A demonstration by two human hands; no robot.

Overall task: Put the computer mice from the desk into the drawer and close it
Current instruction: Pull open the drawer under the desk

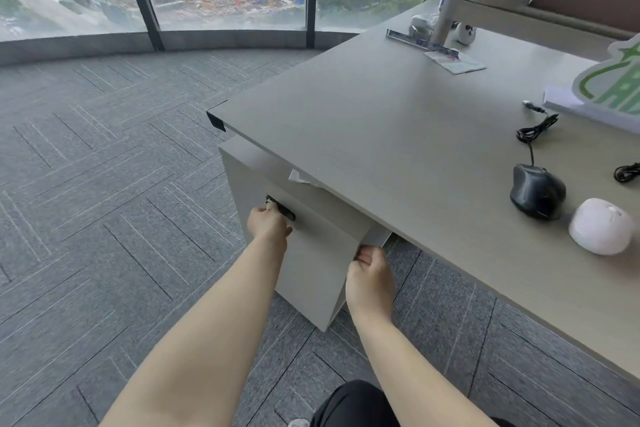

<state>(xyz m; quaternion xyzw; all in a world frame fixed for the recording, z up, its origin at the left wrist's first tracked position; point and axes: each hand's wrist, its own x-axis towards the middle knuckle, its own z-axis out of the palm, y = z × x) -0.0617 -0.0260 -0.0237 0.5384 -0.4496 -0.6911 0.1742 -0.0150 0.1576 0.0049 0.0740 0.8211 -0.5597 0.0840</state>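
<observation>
A black wired mouse [536, 191] lies on the grey desk [398, 135] near its right side, its coiled cable [536, 130] running back from it. A white mouse [600, 226] sits just in front of it, close to the desk's front edge. Under the desk's left corner stands a grey drawer cabinet [311, 253] whose drawer front stands slightly out. My left hand [269, 222] grips the black handle [281, 209] on the drawer front. My right hand [371, 274] holds the drawer front's right edge, fingers curled around it.
A green-and-white sign [613, 83] on a white base stands at the desk's right. Another black cable [627, 172] lies beside it. A ruler [420, 42], a paper packet [455, 61] and a shelf leg [446, 15] occupy the far side. Grey carpet and windows lie left.
</observation>
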